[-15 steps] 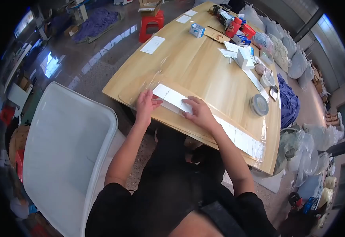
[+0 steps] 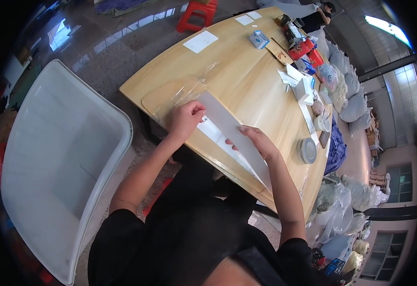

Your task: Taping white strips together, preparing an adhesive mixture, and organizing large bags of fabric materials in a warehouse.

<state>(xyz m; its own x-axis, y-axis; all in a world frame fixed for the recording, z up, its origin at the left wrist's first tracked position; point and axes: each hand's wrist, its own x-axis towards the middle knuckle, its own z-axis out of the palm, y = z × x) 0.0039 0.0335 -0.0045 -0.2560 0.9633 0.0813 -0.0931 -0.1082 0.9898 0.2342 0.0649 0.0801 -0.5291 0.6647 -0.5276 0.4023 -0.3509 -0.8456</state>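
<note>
A long, narrow strip of pale grey paper or card (image 2: 218,113) is lifted and tilted over the near edge of the table. My right hand (image 2: 258,143) grips it around the middle, thumb on the upper edge and fingertips on the near side. Under it lies a white strip (image 2: 221,140) with thin lines across it. My left hand (image 2: 188,120) is at the strips' left end, its fingers curled and pinched together; whatever is between them is hidden. Clear film (image 2: 182,95) wrinkles on the table beside that hand.
On the wooden table (image 2: 246,90) are a roll of grey tape (image 2: 307,150), a blue-and-white box (image 2: 259,39), a white box (image 2: 304,91) and red containers (image 2: 303,49). A large white tub (image 2: 70,157) stands left. Another person (image 2: 317,20) is at the far end.
My right hand has raised the strip from lying flat to tilted, baring a white strip underneath. My left hand has curled its fingers closed. The view has shifted, bringing a person into sight.
</note>
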